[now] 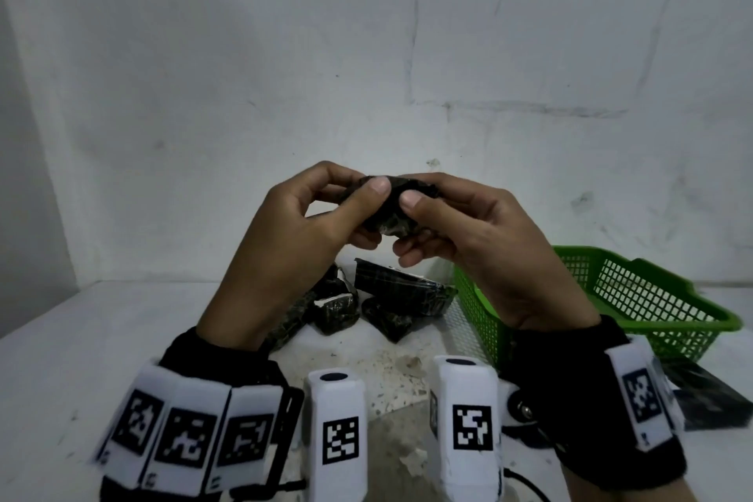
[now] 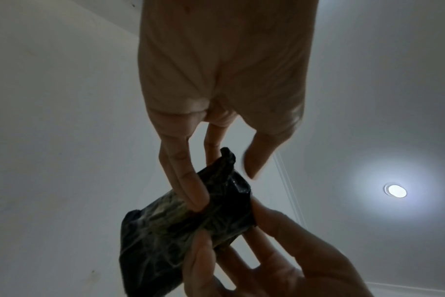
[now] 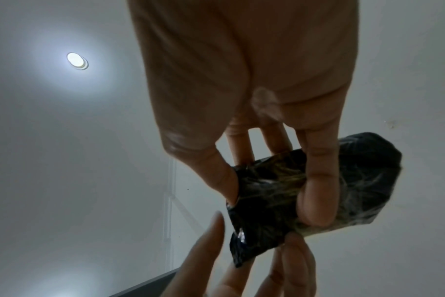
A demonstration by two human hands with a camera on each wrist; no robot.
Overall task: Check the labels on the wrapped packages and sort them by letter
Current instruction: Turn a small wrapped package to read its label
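Both hands raised w/ one small dark wrapped package (image 1: 391,208) pinched between them, above the white table (image 1: 81,338). Left hand (image 1: 301,232) and right hand (image 1: 468,232) each curl thumb and fingers round it. More packages (image 1: 383,298) lie piled below, beside a green basket (image 1: 652,298). No label readable. Film wrap looks slick and crinkly, contents prob. light and soft; best gripped across the middle, not by loose wrap ends.

Held package (image 1: 391,212): black wrap, glossy, pale streaks. Packages on table (image 1: 391,289): black, white label patches. Basket (image 1: 635,298): bright green mesh. Table (image 1: 81,338): white, speckled. Wrist bands (image 1: 183,436): white, black square-code markers. Wall (image 1: 366,53): grey-white.
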